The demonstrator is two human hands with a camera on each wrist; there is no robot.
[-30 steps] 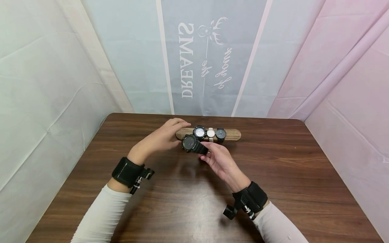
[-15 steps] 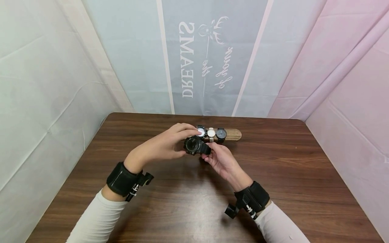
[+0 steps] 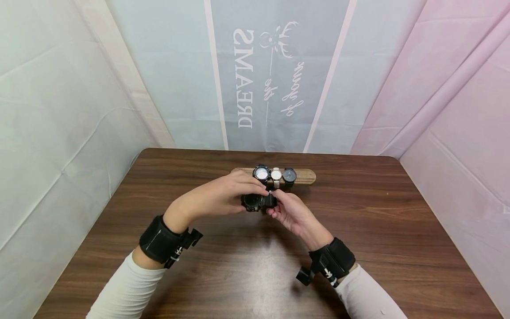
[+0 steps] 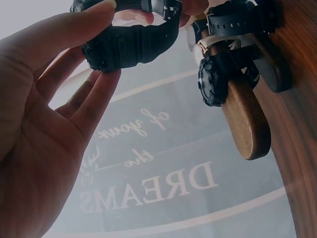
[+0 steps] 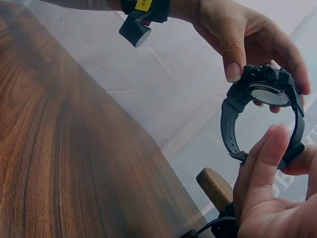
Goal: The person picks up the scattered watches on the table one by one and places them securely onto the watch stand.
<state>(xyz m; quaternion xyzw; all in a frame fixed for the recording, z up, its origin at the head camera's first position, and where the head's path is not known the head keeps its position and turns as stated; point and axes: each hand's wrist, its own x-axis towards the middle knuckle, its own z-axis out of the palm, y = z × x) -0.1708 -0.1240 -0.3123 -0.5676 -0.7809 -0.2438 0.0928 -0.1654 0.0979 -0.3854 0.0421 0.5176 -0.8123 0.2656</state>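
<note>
Both hands hold a black wristwatch (image 3: 252,202) up off the table, in front of a wooden watch stand. My left hand (image 3: 227,192) grips its case, thumb on one side and fingers on the other in the right wrist view. My right hand (image 3: 295,212) pinches the strap (image 5: 230,124) near the buckle end. The strap forms a loop, seen edge-on in the right wrist view. On the wooden bar (image 3: 307,176) sit a black watch with a white dial (image 3: 261,173), a watch with a white strap (image 3: 276,176) and a dark watch (image 3: 289,176).
The brown wooden table (image 3: 378,230) runs back to a grey-blue curtain (image 3: 275,88) with mirrored lettering. Pale cloth hangs at the left and right. The stand's bar rests on a dark base (image 4: 275,69) near the table's far edge.
My left hand has moved right and toward me and has taken hold of the watch's case. The watch, still in my right hand, has come slightly nearer and turned more level.
</note>
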